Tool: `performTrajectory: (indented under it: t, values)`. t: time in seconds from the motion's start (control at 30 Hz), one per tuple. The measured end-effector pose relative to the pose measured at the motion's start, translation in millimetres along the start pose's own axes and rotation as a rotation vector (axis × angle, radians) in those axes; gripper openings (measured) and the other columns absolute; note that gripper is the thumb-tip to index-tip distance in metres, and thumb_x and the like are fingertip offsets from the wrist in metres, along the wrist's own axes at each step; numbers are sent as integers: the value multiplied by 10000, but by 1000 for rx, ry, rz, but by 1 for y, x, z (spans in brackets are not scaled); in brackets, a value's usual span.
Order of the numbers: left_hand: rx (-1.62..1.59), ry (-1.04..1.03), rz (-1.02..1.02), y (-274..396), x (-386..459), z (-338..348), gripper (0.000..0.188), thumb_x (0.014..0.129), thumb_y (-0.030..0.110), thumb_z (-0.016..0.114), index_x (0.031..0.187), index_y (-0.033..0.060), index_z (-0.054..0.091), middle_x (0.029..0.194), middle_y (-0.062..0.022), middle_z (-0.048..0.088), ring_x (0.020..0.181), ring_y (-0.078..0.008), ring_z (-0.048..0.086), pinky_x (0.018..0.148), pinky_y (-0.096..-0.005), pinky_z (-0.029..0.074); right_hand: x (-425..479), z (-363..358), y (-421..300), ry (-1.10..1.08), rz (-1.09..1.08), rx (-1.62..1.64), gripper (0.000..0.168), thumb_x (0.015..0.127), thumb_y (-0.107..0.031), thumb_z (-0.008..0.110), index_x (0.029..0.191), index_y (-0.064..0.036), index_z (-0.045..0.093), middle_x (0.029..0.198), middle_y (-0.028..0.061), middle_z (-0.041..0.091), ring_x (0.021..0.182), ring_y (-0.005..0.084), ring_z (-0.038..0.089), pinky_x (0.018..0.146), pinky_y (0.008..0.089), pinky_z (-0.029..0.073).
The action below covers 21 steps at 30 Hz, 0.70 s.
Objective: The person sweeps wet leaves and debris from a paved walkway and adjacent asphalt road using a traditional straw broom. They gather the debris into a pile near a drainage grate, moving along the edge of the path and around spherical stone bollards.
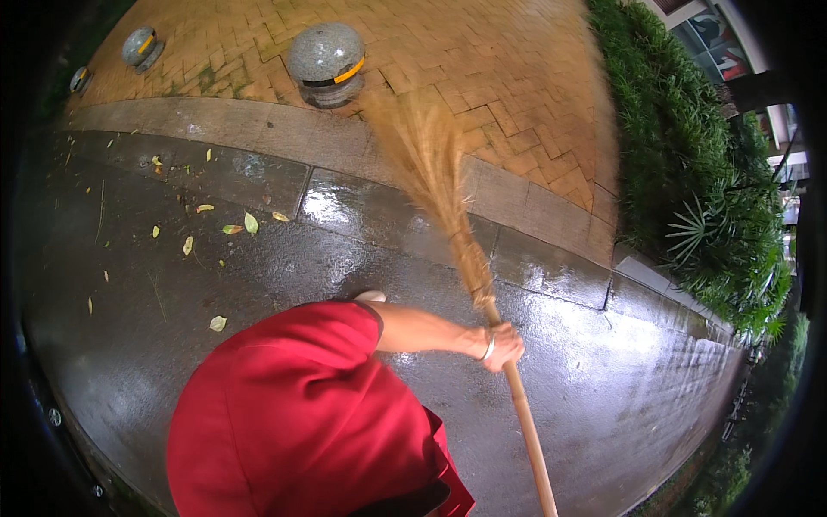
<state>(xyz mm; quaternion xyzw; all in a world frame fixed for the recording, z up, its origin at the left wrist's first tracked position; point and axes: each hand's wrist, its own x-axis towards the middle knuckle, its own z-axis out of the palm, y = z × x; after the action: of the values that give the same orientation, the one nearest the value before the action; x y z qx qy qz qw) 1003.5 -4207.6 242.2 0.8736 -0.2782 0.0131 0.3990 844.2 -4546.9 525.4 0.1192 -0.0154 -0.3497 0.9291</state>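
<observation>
My left hand [504, 347], with a pale bangle [489, 346] at the wrist, is closed around the wooden handle [531, 433] of a straw broom, just below its bound neck [475, 268]. The tan bristles [423, 148] fan out away from me, above or across the kerb; blur hides whether their tips touch the ground. Past the bottom edge, the handle runs out of the picture. My right hand is out of view. Scattered to the left on the wet dark pavement [271, 258] are several leaves, among them a yellow-green leaf [251, 223] and a pale leaf [218, 323].
A stone kerb [258, 126] borders orange herringbone paving [426, 39]. On that paving stands a round granite bollard [326, 55] with a striped band, with smaller-looking bollards [139, 46] farther left. Dense green shrubs [678, 142] line the right. My red-sleeved shoulder [297, 349] fills the lower left.
</observation>
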Motion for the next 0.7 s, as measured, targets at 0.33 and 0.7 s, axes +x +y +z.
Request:
performTrajectory:
  t: [0.33,0.7]
  values:
    - [-15,72,-481,-174,-187,-29,177,509,166,661,499,122,490,540,-83,539,541,-286,570,496,-396,425,-93,-152,234,-398,376,-1237,410,944,-187,400,564,-184,247,430,-72,232,357,35,181,321,205,201]
    - [81,-199,-1008,-98,-317,-101,164,591,225,603,672,97,665,679,-149,630,676,-335,628,628,-435,497,-45,-261,246,-48,798,-978,402,978,-251,340,592,-172,260,436,-60,210,346,46,177,333,211,245]
